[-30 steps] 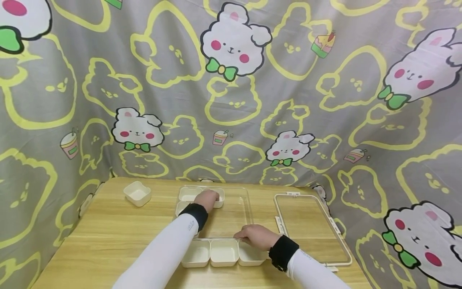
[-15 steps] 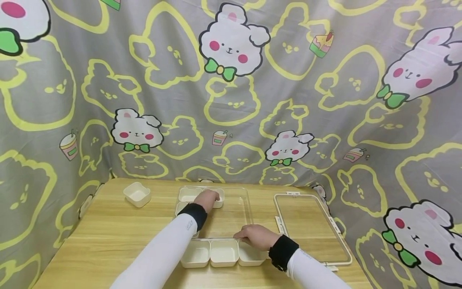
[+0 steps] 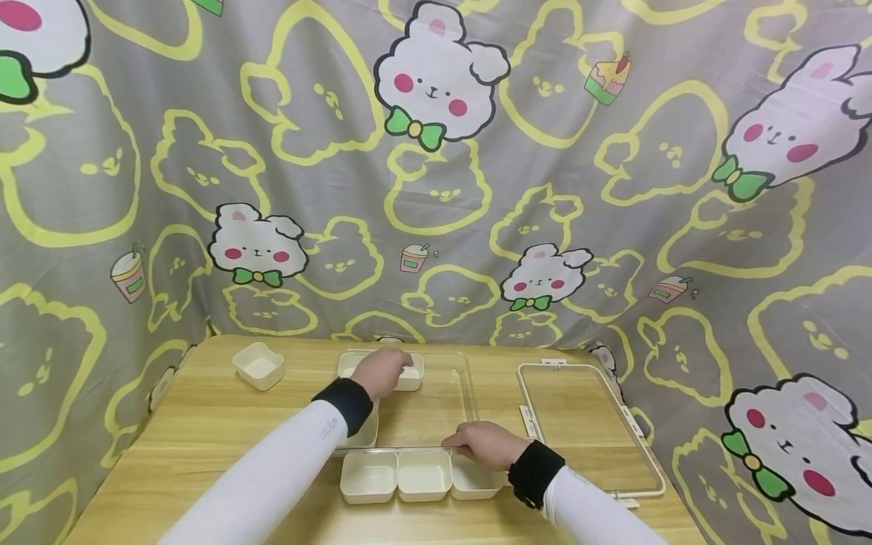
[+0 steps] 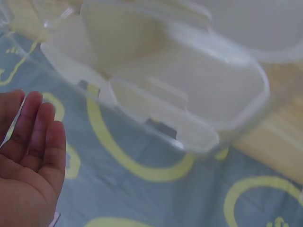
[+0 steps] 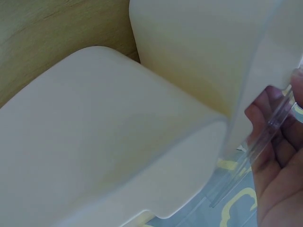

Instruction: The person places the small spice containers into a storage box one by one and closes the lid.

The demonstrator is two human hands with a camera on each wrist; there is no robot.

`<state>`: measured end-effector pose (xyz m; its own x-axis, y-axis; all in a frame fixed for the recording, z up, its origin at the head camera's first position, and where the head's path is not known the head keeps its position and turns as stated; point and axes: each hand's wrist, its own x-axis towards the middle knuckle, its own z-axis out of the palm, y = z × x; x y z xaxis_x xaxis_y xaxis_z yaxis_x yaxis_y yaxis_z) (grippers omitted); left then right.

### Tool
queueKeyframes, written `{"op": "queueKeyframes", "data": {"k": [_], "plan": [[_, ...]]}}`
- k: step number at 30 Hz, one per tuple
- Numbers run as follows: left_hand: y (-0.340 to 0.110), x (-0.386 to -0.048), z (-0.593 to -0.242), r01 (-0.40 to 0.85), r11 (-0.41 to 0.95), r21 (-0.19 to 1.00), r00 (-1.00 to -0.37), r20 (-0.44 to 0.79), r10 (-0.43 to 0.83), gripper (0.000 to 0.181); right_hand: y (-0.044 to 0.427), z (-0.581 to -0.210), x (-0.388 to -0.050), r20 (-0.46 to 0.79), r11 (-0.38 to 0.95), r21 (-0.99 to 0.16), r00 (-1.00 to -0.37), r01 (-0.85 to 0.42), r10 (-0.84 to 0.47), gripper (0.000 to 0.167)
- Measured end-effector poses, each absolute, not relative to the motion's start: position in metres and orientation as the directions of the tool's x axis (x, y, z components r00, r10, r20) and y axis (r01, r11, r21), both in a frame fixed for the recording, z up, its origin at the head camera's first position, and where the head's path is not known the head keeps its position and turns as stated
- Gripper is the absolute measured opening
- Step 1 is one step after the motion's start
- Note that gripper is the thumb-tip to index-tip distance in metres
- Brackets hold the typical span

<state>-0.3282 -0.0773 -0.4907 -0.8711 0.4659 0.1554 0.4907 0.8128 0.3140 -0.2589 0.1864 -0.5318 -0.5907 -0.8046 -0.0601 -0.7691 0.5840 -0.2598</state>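
Clear plastic rectangular box (image 3: 470, 386), pinched by right hand (image 3: 487, 445); left hand (image 3: 380, 372) loose-fingered; tugging could jostle cream plastic tubs (image 3: 411, 381) inside.

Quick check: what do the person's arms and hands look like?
White sleeves cover both arms, each with small greyish print near the wrist, too small to read. Black bands wrap both wrists. The left hand and right hand are ungloved.

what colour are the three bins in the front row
The bins are plain cream, seen best in the head view.
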Motion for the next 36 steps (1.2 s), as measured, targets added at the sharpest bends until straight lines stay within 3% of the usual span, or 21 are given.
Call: {"op": "queueKeyframes", "data": {"k": [8,18,29,36], "plan": [[-0.109,-0.322,-0.467,0.528,0.794,0.3,-0.848,0.224,0.479,0.019,0.186,-0.529,-0.258,-0.068,0.59,-0.257,-0.595,-0.765,-0.801,0.022],[-0.172,-0.313,-0.462,0.534,0.807,0.25,-0.825,0.363,0.433,0.022,0.185,-0.526,-0.255,-0.07,0.594,-0.26,-0.599,-0.761,-0.798,0.023],[-0.256,-0.299,-0.474,0.413,0.876,0.251,-0.883,0.345,0.317,0.028,0.187,-0.525,-0.254,-0.041,0.568,-0.247,-0.577,-0.785,-0.816,0.024],[-0.294,-0.295,-0.494,0.342,0.895,0.286,-0.91,0.337,0.24,0.032,0.185,-0.527,-0.253,-0.063,0.596,-0.243,-0.601,-0.765,-0.797,0.024]]}}
